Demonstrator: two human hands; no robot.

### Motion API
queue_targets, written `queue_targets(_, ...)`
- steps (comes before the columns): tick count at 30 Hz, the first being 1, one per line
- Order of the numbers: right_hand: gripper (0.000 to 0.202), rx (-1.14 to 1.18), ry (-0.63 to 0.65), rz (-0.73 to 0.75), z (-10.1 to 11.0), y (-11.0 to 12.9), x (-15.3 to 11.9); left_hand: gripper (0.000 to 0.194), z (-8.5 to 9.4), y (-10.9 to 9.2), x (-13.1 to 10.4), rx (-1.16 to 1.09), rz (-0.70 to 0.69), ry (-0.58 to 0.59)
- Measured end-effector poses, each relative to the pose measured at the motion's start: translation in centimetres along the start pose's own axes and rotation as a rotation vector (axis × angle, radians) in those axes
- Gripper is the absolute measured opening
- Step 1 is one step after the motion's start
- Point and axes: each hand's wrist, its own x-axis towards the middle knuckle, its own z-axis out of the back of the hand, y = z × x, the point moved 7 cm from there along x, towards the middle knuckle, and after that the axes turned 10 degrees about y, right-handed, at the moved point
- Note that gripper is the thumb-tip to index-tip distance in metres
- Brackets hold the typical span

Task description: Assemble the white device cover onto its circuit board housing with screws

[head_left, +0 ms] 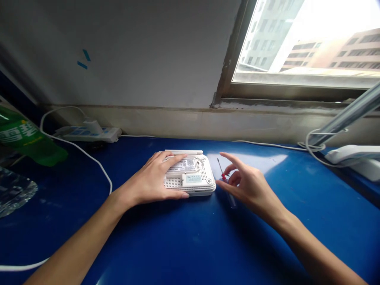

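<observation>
A white router lies on the blue table with its labelled, vented underside up. My left hand grips it from the left, fingers across the top and thumb along the near edge. Just off the router's right end is my right hand, its thumb and index finger spread apart and the other fingers curled, with nothing seen between them. Beneath that hand, a small screwdriver with a clear handle and a red collar lies on the table, partly hidden by the fingers.
On the left are a green bottle, clear crinkled plastic and a power strip with a plugged-in white cable. At the right stand a metal pole and a white device. Wall and window lie behind.
</observation>
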Motion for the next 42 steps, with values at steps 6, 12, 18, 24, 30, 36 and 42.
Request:
queue_targets(6,0.049,-0.126,-0.026,0.026,-1.2,0.2,0.2,0.099,1.0,-0.7,0.3,-0.101,-0.104,-0.044)
queue_targets(12,0.032,-0.141,-0.067,0.090,-0.9,0.7,-0.1,0.097,0.9,-0.5,0.4,-0.100,-0.066,-0.048)
queue_targets(18,0.042,-0.142,-0.072,0.272,-0.2,2.4,-0.5,0.102,1.0,-0.5,0.4,-0.100,-0.105,-0.114)
queue_targets(24,0.062,-0.144,0.068,0.388,-0.8,3.6,-1.1,0.104,1.1,-0.7,0.3,-0.101,-0.120,-0.126)
queue_targets(30,0.064,-0.167,0.115,0.399,-1.4,3.1,-0.8,0.104,1.0,-0.9,0.0,-0.098,-0.137,-0.133)
queue_targets(36,0.055,-0.209,0.047,0.420,-1.6,2.4,-0.6,0.108,1.1,-0.8,-0.1,-0.112,-0.147,-0.141)
queue_targets(42,0.050,-0.207,-0.007,0.485,-2.1,2.8,-0.7,0.113,1.7,-0.7,-0.1,-0.133,-0.109,-0.149)
